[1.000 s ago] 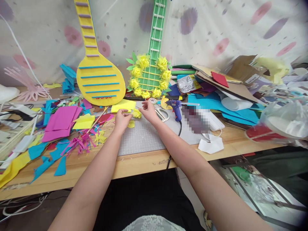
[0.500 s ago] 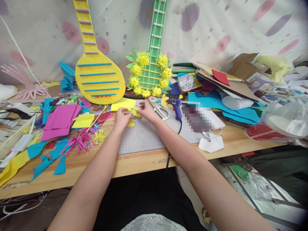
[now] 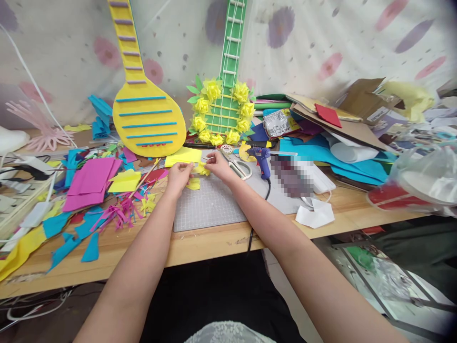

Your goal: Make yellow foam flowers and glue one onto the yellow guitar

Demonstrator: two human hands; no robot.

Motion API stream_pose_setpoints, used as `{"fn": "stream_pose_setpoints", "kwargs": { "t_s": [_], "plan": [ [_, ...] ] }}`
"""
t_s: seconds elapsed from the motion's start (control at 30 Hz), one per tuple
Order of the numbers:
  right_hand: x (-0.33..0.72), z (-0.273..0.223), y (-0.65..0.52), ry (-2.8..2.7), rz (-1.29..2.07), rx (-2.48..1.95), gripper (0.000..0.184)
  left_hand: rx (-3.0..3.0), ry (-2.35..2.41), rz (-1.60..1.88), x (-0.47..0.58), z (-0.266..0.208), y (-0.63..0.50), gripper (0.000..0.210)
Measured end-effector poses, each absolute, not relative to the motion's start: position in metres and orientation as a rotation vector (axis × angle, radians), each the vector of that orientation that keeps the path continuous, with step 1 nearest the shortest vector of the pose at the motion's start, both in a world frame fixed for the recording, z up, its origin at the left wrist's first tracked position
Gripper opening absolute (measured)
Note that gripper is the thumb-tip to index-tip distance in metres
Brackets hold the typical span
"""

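Observation:
Between my two hands is a small yellow paper flower (image 3: 202, 169), held above a grey cutting mat (image 3: 210, 205). My right hand (image 3: 218, 166) is closed on the flower from the right, its fingertips pinching it. On the other side, my left hand (image 3: 180, 176) pinches a bit of yellow paper at the flower's left edge. Yellow paper petals (image 3: 193, 184) lie on the mat just below. A folded yellow paper strip (image 3: 183, 156) rests behind my left hand. Scissors (image 3: 240, 167) lie right of my right hand, with a blue glue gun (image 3: 262, 159) beyond them.
A yellow paper guitar shape (image 3: 150, 114) and a green one (image 3: 228, 114) ringed with yellow flowers lean at the back. Magenta paper (image 3: 91, 183) and scraps cover the left. Blue sheets (image 3: 353, 164), cardboard and a plastic-covered bucket (image 3: 396, 190) stand right.
My left hand has shifted slightly and its fingers have drawn in toward the flower. The yellow petals below show more plainly. My right hand keeps its pinch on the flower.

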State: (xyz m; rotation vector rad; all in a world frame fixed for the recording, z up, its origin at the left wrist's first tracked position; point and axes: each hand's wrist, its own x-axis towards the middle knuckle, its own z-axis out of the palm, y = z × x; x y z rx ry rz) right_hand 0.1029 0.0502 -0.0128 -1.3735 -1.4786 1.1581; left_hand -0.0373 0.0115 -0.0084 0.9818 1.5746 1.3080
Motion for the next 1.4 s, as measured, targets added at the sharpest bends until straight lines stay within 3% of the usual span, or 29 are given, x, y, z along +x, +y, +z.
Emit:
{"fn": "stream_pose_setpoints", "kwargs": {
  "t_s": [0.87, 1.4],
  "plan": [
    [0.102, -0.013, 0.049, -1.519, 1.136, -1.301, 0.026, 1.22, 1.651, 1.311, -0.04, -0.021, 0.015, 0.037],
    [0.097, -0.015, 0.052, -1.46, 1.165, -1.311, 0.034, 1.328, 1.819, 1.232, -0.039, -0.018, 0.017, 0.038]
  ]
}}
